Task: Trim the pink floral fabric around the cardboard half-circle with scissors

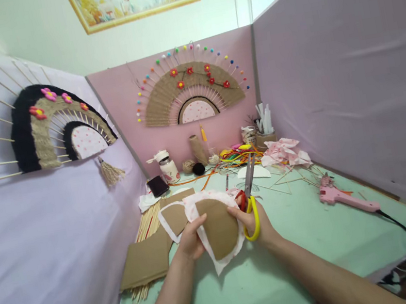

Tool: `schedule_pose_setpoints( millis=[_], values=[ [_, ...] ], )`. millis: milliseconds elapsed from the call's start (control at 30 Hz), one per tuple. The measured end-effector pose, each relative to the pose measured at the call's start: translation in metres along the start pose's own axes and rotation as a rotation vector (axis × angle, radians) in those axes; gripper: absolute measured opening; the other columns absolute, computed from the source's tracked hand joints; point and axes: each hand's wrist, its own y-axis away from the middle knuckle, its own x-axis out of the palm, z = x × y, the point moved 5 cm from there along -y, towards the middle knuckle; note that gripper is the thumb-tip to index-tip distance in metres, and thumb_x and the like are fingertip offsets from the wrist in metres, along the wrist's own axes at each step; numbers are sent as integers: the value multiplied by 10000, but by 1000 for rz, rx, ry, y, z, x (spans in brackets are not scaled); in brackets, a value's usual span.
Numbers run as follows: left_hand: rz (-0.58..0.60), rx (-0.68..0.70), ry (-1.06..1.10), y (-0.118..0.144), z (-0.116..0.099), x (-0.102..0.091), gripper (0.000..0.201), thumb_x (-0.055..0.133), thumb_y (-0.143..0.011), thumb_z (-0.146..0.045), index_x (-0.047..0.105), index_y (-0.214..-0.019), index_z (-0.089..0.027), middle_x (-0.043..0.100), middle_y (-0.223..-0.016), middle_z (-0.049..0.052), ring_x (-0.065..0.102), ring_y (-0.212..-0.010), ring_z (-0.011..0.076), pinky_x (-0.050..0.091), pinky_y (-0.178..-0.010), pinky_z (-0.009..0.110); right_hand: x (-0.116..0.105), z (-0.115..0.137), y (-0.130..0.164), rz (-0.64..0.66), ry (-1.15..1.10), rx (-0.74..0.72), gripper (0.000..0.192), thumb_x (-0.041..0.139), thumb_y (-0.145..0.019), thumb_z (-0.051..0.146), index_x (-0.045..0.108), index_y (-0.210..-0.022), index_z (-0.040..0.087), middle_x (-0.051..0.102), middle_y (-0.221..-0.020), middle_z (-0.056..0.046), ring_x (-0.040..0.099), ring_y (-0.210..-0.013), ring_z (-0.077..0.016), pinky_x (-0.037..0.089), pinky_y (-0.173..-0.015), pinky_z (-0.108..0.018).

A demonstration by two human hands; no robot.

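A brown cardboard half-circle [220, 228] lies against a larger piece of white cloth with pink spots [220, 264], whose border shows all round it. My left hand [192, 242] grips the left edge of both, thumb on the cardboard. On the right edge, the thumb of my right hand [265, 224] presses the cardboard too. That same hand carries scissors [251, 193] with one yellow and one red handle, blades pointing up and away from the cloth. Just behind my left hand lies another cardboard piece with a white border [174, 219].
Cardboard sheets [144, 262] lie over thin sticks at left. A pink glue gun [347, 198] with a black cord rests at right. Crumpled pink cloth [285, 152], coloured strands [243, 155] and a white bottle [169, 168] stand along the back. Decorated fans [191, 83] hang on the partitions.
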Motion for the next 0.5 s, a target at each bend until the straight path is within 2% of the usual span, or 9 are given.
schedule_pose_setpoints(
  millis=[67,133,267,400,500],
  values=[
    [80,-58,19,2,5,1,399,720,-656,-256,670,-1018,-96,728,-978,146,617,-1073,341,415,-1006,472,1,3,0,-19,-44,-34,359,732,-642,399,433,-682,205,494,-638,33,470,-592,-131,407,-576,-265],
    [95,-69,-10,3,7,0,399,741,-621,-241,680,-990,-101,733,-961,140,618,-1070,342,416,-1004,469,3,5,0,-13,-98,-43,378,738,-640,413,424,-677,207,526,-660,20,500,-621,-142,432,-601,-277],
    [-25,-138,-144,2,12,0,300,720,-660,-158,686,-954,-107,740,-935,120,675,-961,281,457,-968,413,5,3,-2,15,-114,-13,375,746,-637,413,438,-676,203,538,-662,15,512,-618,-142,439,-611,-284],
    [-79,-83,-192,-2,9,3,275,695,-703,-131,676,-976,-103,732,-977,123,686,-925,246,487,-935,376,1,3,-6,13,-60,-30,308,718,-663,365,458,-669,200,539,-658,12,508,-618,-140,419,-607,-277],
    [-158,-15,-122,-3,1,1,235,680,-723,-121,671,-957,-100,741,-909,122,691,-906,254,503,-916,396,-2,2,-10,-15,-35,-45,299,697,-683,357,445,-640,202,509,-611,25,479,-567,-127,387,-556,-263]
  ],
)
